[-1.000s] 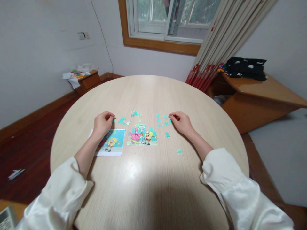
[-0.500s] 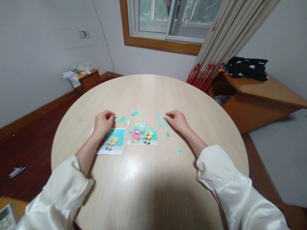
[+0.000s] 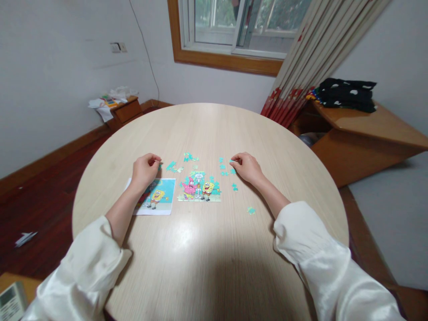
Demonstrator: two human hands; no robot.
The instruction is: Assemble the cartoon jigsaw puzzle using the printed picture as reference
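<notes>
From my remote seat I see, nearest, glossy cream satin sleeves over a round, pale wood-grain table, then a lone teal-and-yellow knobbed piece, a flat colour-printed paper sheet and the bright, thin cartoon jigsaw mid-table, its straight bottom edge and three figures looking joined, its ragged top unfinished. Around its far side, small teal interlocking pieces lie loose, still unplaced, I judge; the left hand and right hand flank them, fingers narrowed to a pinch, though I cannot tell whether either grips anything.
</notes>
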